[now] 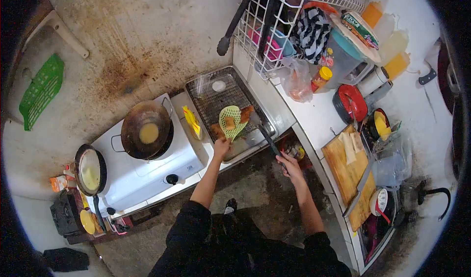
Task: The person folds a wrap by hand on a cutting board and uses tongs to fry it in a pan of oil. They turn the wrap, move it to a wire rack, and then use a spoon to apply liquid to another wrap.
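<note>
While the left hand wraps its fingers around the handle of a pale green perforated plastic skimmer, the right hand is closed around the long black handle of a flat-ended utensil, whose far end reaches the skimmer's right side; one small golden-brown piece lies in the skimmer's bowl, a darker browned piece sits at its right edge by the utensil's tip, and another browned piece shows beside its left edge, all within the rectangular metal tray fitted with a dark wire rack. The pieces look already cooked, and three are over the tray; the one in the skimmer is not yet down on the mesh, and whether the darker one rests on the rack or on the skimmer, I cannot tell; the dark round wok on the white stove holds yellowish liquid, with no browned piece plain to see in it. Most bare mesh lies beyond the skimmer, around a small white round item; the tray's raised rim bounds that room, a yellow packet stands close on the left, and the near rim runs by the counter edge, with open floor below both forearms.
</note>
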